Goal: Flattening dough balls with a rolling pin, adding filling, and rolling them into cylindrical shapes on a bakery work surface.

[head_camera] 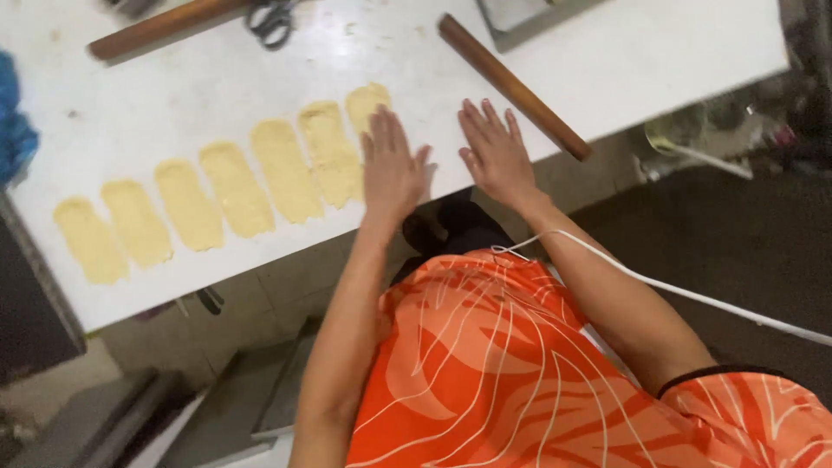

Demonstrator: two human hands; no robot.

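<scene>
Several flattened yellow dough strips (234, 186) lie in a row on the white table (217, 95). My left hand (392, 165) lies flat, fingers together, over the lower part of the rightmost strip (366, 102). My right hand (496, 152) rests palm down on bare table just to its right, holding nothing. A brown wooden rolling pin (513, 85) lies diagonally just beyond my right fingertips, not touched.
A second wooden rolling pin (160, 28) and scissors (273, 19) lie at the table's far side. A metal tray corner (520, 16) sits at the top. Blue cloth (13, 130) is at the left edge. A white cord (693, 295) crosses my right arm.
</scene>
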